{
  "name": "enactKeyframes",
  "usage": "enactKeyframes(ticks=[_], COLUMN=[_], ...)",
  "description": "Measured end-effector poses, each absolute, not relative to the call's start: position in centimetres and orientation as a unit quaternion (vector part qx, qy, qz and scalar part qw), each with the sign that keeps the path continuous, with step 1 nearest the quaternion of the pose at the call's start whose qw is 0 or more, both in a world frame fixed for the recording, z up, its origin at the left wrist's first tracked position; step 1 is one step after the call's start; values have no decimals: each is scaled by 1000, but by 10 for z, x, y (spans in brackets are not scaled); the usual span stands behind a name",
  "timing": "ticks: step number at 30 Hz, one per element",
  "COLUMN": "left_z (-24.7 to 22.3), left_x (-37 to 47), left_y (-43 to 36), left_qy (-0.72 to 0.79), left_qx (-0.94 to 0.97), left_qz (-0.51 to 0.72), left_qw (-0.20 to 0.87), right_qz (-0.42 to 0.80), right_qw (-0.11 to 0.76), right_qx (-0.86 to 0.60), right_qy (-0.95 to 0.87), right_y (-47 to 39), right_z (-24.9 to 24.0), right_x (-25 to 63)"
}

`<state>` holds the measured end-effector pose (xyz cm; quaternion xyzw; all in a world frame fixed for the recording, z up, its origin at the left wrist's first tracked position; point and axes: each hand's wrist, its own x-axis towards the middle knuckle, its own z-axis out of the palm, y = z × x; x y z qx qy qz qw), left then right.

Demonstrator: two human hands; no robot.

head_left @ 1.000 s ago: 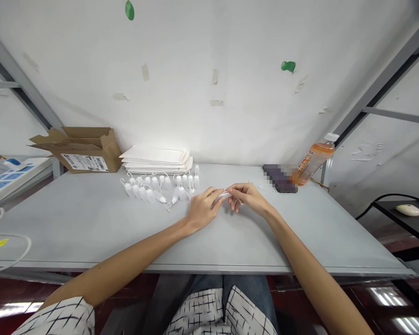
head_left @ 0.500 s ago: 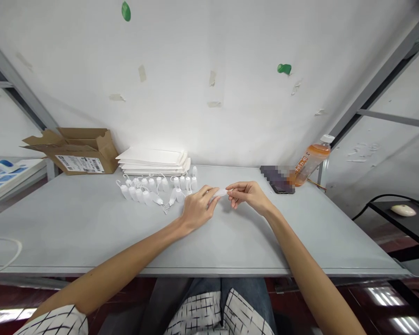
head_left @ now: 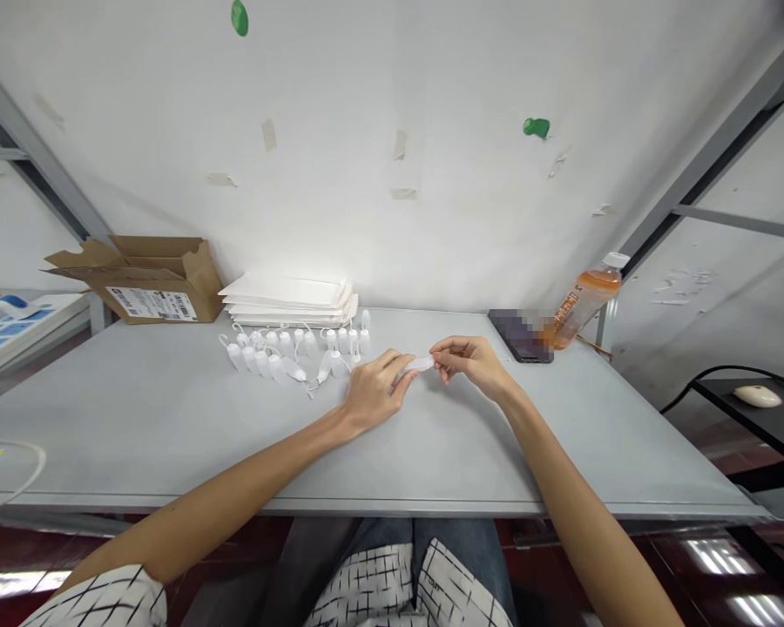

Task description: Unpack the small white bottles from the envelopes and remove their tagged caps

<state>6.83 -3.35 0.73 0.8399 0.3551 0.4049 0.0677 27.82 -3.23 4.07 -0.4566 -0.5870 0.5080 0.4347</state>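
- Small white bottle [head_left: 421, 363]: it is between your two hands, tipped on its side. I cannot tell if it touches the gray bench [head_left: 170, 418].
- Your left hand [head_left: 374, 389] is at 8 o'clock from it. That grip is clamped on the bottle, with the thumb and fingers around one end.
- Your right hand [head_left: 476, 362] is at 3 o'clock. That grip is pinched on the other end; your fingertips hide that tip.
- More little bottles [head_left: 336, 364] sit in a bunch at 9 o'clock, near your left hand. Some stand up and some lean, and many have thin white loops.
- A pile of flat white packets [head_left: 287, 302] lies at 10 o'clock, just behind the bunch.
- A brown box [head_left: 163, 292] with its flaps up is next to the pile, between 9 and 10 o'clock.
- A dark phone [head_left: 513, 333] lies flat near 2 o'clock. Part of it is blurred.
- An orange drink bottle [head_left: 588, 305] is just past the phone, between 2 and 3 o'clock. It looks tilted.
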Motion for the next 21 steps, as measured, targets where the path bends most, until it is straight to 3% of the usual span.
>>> enactKeyframes(ticks=[5, 9, 14, 21], left_z=[8, 13, 11, 8], left_x=[70, 71, 72, 74], left_y=[-33, -31, -27, -28], left_qy=[348, 350, 349, 350], left_qx=[832, 802, 746, 744], left_qz=[422, 442, 465, 460], left_qw=[91, 198, 323, 336], right_qz=[498, 515, 595, 596], right_qw=[466, 490, 434, 444], right_qx=[-444, -437, -403, -383], right_qy=[-580, -551, -543, -549], right_y=[-29, -30, -34, -34], right_z=[36, 33, 31, 36], right_x=[278, 274, 265, 266])
